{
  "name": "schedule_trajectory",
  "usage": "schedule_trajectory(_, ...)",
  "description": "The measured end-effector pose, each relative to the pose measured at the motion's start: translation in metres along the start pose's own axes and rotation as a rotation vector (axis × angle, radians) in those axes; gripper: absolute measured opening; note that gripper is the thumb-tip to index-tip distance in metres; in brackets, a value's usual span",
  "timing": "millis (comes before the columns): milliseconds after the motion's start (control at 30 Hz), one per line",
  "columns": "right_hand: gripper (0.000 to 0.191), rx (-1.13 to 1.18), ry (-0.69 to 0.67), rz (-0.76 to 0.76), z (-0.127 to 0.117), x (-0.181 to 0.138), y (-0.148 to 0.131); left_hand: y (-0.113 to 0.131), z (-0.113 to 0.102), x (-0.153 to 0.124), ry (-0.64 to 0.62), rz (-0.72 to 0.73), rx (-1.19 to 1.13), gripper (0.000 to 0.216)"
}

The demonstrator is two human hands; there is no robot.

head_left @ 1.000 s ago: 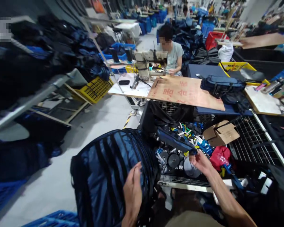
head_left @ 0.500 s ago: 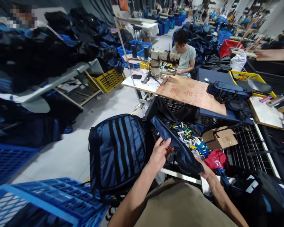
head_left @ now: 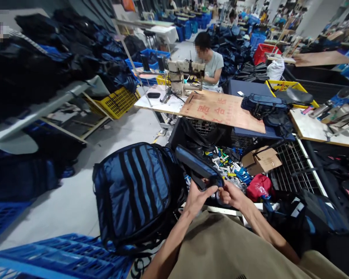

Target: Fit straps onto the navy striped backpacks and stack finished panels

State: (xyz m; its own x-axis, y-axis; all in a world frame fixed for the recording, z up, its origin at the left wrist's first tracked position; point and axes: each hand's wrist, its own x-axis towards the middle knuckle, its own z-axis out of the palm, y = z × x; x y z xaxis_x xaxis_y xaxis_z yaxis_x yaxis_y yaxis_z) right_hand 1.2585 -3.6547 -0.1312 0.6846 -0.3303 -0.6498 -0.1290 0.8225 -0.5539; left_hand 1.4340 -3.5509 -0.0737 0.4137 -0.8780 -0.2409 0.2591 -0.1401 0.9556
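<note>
A dark blue backpack [head_left: 135, 190] with black stripes hangs upright in front of me. One shoulder strap [head_left: 196, 166] of it stretches out to the right. My left hand [head_left: 198, 197] is closed on the strap's end from below. My right hand [head_left: 231, 195] pinches the same end from the right. Both hands meet over the edge of a wire bin [head_left: 291, 162] full of small blue, yellow and white parts.
A cardboard box [head_left: 260, 159] and a red bag [head_left: 258, 186] lie in the bin. A blue crate [head_left: 61, 259] is at lower left. Beyond, a person sews at a machine [head_left: 183, 75] by a wooden board [head_left: 221, 110]. Dark bags pile on racks at left.
My left hand left the backpack's body and took the strap. The strap end came down and my two hands drew together on it. The view shifted.
</note>
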Motion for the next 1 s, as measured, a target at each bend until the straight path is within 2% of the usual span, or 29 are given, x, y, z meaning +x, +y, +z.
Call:
schedule_trajectory(100, 0.038, -0.095, 0.057, -0.027, 0.025, -0.007, -0.015, -0.003, 0.009, -0.001, 0.102, -0.061, -0.026, 0.054)
schedule_trajectory(200, 0.043, -0.171, 0.103, -0.102, 0.038, -0.011, -0.019, -0.007, 0.018, -0.001, 0.145, -0.056, -0.114, 0.046)
schedule_trajectory(300, 0.054, -0.227, 0.114, -0.126, 0.042, -0.014, -0.021, -0.006, 0.025, -0.002, 0.165, 0.0, -0.126, 0.043)
schedule_trajectory(400, 0.073, -0.382, 0.087, -0.177, 0.039, -0.022, -0.028, 0.006, 0.024, 0.0, 0.156, 0.034, -0.197, 0.041)
schedule_trajectory(433, 0.078, -0.457, 0.105, -0.243, 0.036, -0.026, -0.032, 0.012, 0.022, 0.001, 0.15, 0.037, -0.229, 0.04)
schedule_trajectory(500, 0.081, -0.601, 0.234, -0.474, 0.026, -0.033, -0.042, 0.029, 0.015, 0.006, 0.169, 0.05, -0.28, 0.039)
schedule_trajectory(567, 0.068, -0.718, 0.357, -0.722, 0.013, -0.04, -0.052, 0.048, 0.007, 0.013, 0.223, 0.097, -0.333, 0.04)
schedule_trajectory(633, 0.051, -0.843, 0.302, -0.823, 0.001, -0.043, -0.057, 0.065, -0.003, 0.021, 0.251, 0.151, -0.416, 0.04)
schedule_trajectory(733, 0.048, -1.005, 0.105, -0.726, -0.006, -0.044, -0.057, 0.084, -0.019, 0.035, 0.292, 0.197, -0.515, 0.037)
schedule_trajectory(800, 0.043, -1.057, 0.07, -0.646, -0.004, -0.044, -0.054, 0.091, -0.033, 0.047, 0.329, 0.225, -0.544, 0.036)
schedule_trajectory(900, 0.053, -1.054, 0.019, -0.576, 0.005, -0.041, -0.052, 0.095, -0.053, 0.064, 0.351, 0.271, -0.548, 0.034)
schedule_trajectory(1000, 0.056, -0.988, -0.012, -0.552, 0.014, -0.035, -0.053, 0.087, -0.057, 0.071, 0.355, 0.255, -0.515, 0.036)
